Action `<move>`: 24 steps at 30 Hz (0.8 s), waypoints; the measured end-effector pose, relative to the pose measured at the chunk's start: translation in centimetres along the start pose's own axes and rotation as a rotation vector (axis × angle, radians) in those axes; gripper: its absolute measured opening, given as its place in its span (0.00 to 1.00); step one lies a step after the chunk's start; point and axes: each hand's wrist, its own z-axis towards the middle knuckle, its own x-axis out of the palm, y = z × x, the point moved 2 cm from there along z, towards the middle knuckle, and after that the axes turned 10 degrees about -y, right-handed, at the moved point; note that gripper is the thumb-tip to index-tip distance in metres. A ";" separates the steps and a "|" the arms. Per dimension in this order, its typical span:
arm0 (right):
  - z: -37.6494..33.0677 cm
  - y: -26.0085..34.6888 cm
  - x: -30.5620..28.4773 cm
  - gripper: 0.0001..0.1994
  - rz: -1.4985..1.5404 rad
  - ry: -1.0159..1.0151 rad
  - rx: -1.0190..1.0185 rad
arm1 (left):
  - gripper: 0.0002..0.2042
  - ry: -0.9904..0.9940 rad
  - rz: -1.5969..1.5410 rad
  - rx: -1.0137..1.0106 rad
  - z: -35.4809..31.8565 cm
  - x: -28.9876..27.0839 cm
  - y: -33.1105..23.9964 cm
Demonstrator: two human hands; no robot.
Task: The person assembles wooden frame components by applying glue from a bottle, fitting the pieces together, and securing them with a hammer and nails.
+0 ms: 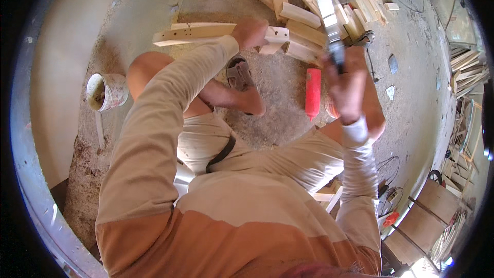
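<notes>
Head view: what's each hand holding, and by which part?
The right hand holds a blurred hammer-like tool by its dark handle; the left hand grips a wooden piece towards its right end.

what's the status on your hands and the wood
Left hand on the wood. Right hand gripping hammer, head blurred. Red bottle nearby, apart from the wood.

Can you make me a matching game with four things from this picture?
Things:
1. hammer
2. bottle
3. bucket
4. left hand

Clues:
A. whitish, beside the left knee
B. on a long piece of wood
C. held in the right hand
D. bright red, on the floor

Right pairs: 1-C, 2-D, 3-A, 4-B
</notes>
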 end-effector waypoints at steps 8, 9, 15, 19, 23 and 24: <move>3.1 9.8 -9.3 0.16 1.133 -0.387 -0.322 | 0.20 -0.022 -0.021 -0.031 0.5 -0.5 -0.1; 0.7 8.0 -5.8 0.13 0.935 -0.417 -0.229 | 0.20 -0.039 -0.003 -0.009 -0.2 -0.3 0.1; -5.1 -9.6 7.6 0.15 0.031 0.056 0.085 | 0.20 -0.112 0.001 0.082 1.5 -0.8 0.9; 0.9 -4.0 -1.1 0.14 0.086 -0.203 0.075 | 0.20 -0.031 -0.068 -0.019 0.5 -1.6 0.1; 4.2 6.4 -7.0 0.12 1.026 -0.455 -0.169 | 0.20 -0.013 -0.021 -0.030 0.2 -1.3 0.0; 3.8 6.3 -6.3 0.10 1.066 -0.460 -0.204 | 0.21 0.003 0.001 -0.040 0.2 -1.6 -0.2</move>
